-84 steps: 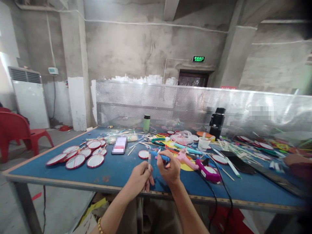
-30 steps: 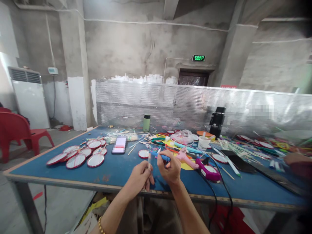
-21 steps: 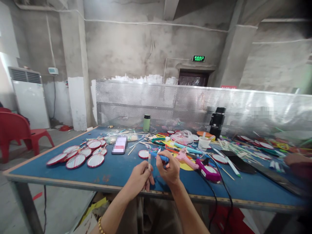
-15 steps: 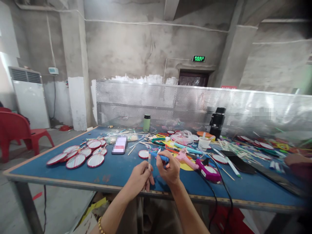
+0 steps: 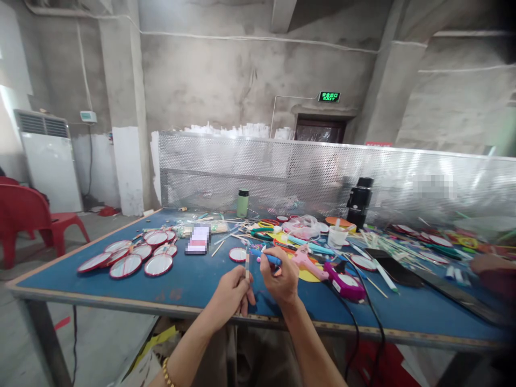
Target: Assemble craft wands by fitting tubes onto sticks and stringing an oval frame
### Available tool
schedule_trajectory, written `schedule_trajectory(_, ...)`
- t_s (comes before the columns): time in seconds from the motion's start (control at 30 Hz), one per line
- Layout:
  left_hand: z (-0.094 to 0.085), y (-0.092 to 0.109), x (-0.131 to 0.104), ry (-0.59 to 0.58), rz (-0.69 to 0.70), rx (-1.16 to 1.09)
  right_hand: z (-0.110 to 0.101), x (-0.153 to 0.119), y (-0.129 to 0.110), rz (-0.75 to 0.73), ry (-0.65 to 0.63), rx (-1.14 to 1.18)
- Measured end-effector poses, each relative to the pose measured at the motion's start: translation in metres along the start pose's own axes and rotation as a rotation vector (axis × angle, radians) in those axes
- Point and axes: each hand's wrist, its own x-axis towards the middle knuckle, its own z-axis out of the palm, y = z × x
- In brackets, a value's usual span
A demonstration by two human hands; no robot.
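Note:
My left hand (image 5: 233, 293) is closed around a thin pale stick (image 5: 247, 262), which stands upright out of the fingers near the table's front edge. To its right, my right hand (image 5: 283, 277) pinches a blue pen-like tool (image 5: 272, 259) whose exact kind I cannot make out. The tool's front end points left toward the stick; a small gap shows between them. Just behind the stick lies a round white disc with a red rim (image 5: 237, 255). A pink glue gun (image 5: 307, 262) rests right of my right hand.
Several red-rimmed discs (image 5: 158, 265) are heaped on the left of the blue table (image 5: 181, 295). Behind them lies a phone (image 5: 197, 239). A purple tape-like item (image 5: 347, 282), cables, a white cup (image 5: 337, 236) and a black bottle (image 5: 359, 204) stand rightward. Another person's hand (image 5: 489, 264) is at far right.
The blue tool and my right fingers have shifted very slightly to the right, away from the stick. My left hand and the stick stay in place.

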Motion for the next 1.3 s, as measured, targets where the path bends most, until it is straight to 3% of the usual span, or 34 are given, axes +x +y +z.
schedule_trajectory(1.3, 0.0004, 0.0037, 0.0015, 0.001, -0.025, -0.048, -0.003, -0.001, -0.0026, -0.007, 0.007, 0.01)
